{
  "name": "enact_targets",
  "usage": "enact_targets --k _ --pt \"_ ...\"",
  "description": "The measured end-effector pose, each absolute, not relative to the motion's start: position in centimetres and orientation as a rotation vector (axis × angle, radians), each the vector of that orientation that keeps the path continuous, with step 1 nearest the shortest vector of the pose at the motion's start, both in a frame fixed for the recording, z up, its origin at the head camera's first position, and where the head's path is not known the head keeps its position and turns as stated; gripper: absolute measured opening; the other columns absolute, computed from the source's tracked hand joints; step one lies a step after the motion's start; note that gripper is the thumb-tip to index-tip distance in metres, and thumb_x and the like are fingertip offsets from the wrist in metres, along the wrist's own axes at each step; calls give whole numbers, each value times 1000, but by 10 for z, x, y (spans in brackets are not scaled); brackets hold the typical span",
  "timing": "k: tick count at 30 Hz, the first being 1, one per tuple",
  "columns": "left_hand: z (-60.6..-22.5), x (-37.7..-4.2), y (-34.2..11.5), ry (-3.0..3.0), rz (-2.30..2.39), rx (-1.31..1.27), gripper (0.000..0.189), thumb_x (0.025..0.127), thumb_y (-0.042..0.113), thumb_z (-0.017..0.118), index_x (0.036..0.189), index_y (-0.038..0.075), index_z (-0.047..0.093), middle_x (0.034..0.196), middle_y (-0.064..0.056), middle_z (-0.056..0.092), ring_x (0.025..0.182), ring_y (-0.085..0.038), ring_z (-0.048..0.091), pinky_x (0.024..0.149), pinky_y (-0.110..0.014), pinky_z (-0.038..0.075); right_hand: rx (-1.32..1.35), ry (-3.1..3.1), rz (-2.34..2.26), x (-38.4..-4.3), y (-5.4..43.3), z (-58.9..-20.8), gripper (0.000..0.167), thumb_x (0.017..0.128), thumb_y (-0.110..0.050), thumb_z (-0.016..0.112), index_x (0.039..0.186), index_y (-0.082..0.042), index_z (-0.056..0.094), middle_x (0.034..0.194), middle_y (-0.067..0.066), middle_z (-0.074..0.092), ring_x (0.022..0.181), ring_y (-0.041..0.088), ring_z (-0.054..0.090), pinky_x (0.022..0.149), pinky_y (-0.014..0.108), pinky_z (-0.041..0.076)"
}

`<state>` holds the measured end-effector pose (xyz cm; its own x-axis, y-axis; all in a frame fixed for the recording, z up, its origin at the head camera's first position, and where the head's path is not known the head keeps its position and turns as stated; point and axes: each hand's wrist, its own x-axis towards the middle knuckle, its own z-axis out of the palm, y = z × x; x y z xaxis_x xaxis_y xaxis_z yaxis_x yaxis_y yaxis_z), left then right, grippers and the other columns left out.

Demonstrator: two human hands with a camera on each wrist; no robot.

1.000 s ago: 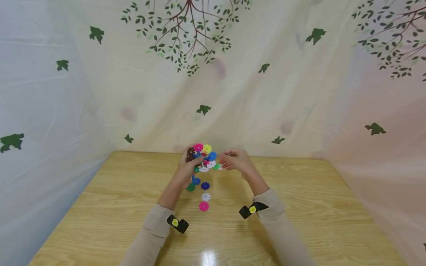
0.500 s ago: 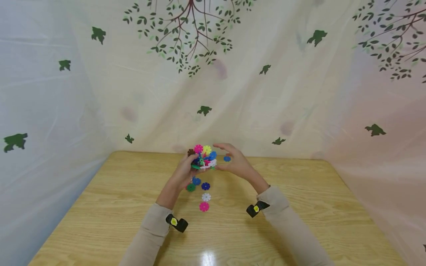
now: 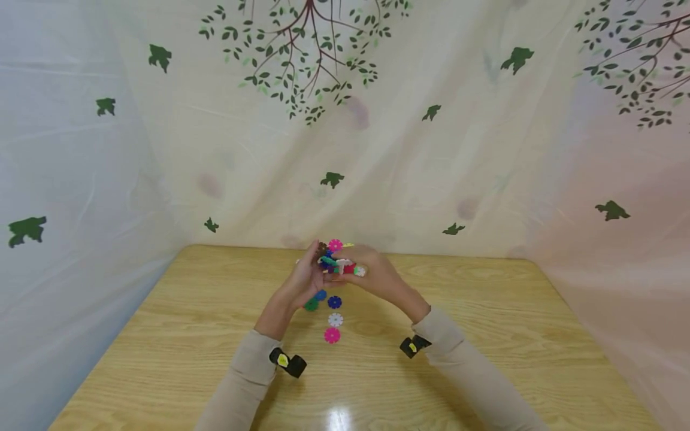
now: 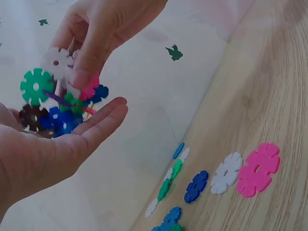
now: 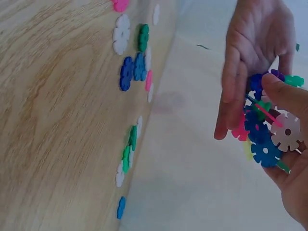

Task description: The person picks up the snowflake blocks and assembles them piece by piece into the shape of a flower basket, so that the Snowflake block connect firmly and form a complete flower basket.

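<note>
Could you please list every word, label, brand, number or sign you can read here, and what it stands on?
No text can be read.
Yellow stickers on the black wrist devices: too small to tell whether anything is printed.
Multicoloured cluster of flower-shaped plastic discs: no lettering visible.
Pale cloth backdrop with printed leafy branches: no lettering visible.

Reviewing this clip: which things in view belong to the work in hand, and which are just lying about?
In the work:
disc cluster, pinched by the right hand
left hand, fingers straight, at the cluster

Lying about (possibly spares):
pink disc, white disc and dark blue disc, loose on the wooden table
other loose discs nearby
</note>
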<state>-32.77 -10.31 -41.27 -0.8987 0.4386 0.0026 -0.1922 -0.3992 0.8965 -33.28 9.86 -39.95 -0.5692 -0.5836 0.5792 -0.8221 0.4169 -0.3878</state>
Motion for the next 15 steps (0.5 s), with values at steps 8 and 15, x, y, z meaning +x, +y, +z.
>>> enact_targets --k 8,15 --pt "-410 -327 -106 1554 2274 509 81 106 43 48 163 16 -3 167 -21 17 154 -41 23 124 -58 23 899 -2243 1977 -335 108 -391 22 95 -10 72 113 4 69 88 -1 73 82 12 65 80 29 57" --pt "-414 -325 -101 1570 2442 500 73 102 3 59 162 21 20 148 -7 50 120 -14 60 110 -35 47 791 -1975 2619 -331 105 -392 22 106 -14 55 125 -5 61 100 -5 74 92 8 69 84 27 58"
